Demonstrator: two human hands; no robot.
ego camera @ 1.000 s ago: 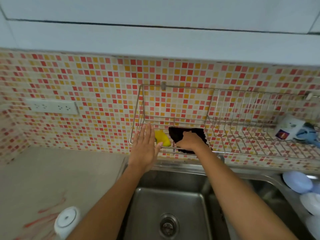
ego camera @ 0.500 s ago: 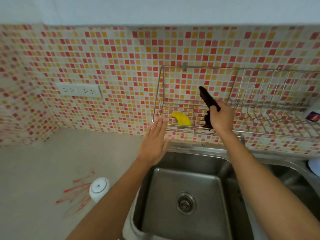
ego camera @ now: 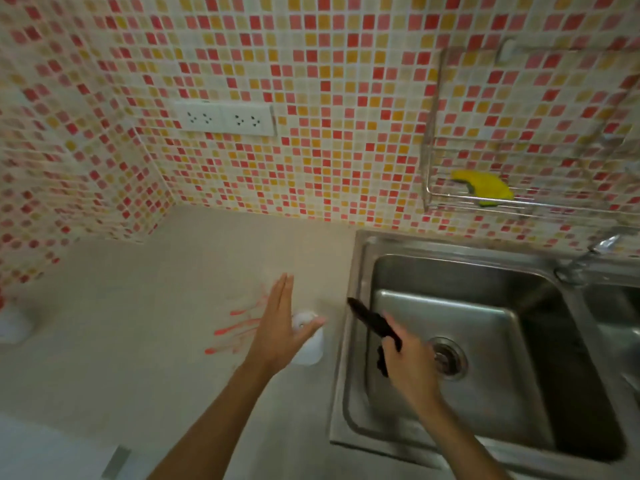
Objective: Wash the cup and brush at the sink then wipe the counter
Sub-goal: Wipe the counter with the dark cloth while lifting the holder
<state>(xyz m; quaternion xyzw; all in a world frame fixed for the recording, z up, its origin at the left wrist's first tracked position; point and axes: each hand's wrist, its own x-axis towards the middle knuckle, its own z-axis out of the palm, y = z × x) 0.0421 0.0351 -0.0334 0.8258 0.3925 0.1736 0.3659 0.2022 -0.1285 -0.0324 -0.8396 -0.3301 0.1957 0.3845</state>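
the steel sink [ego camera: 360, 341] is the anchor here. the right hand [ego camera: 410, 362] hangs over its left half, fingers curled round a dark cloth [ego camera: 372, 322] whose loose end sticks up and out toward the sink's left rim. the left hand [ego camera: 277, 327] floats just left of the sink above the pale counter [ego camera: 138, 341], fingers straight and pressed together, holding nothing. right under its palm, partly hidden, sits a small white cup [ego camera: 310, 344], standing on the counter just left of the sink rim. red streaks [ego camera: 235, 327] smear the counter further left of the cup. up behind the sink, a wire rack [ego camera: 431, 140] hangs on the mosaic tile wall [ego camera: 346, 98] with a yellow sponge [ego camera: 485, 183] lying in it. a white double socket [ego camera: 225, 118] sits on the wall, up and left of the sink. i can't make out any brush
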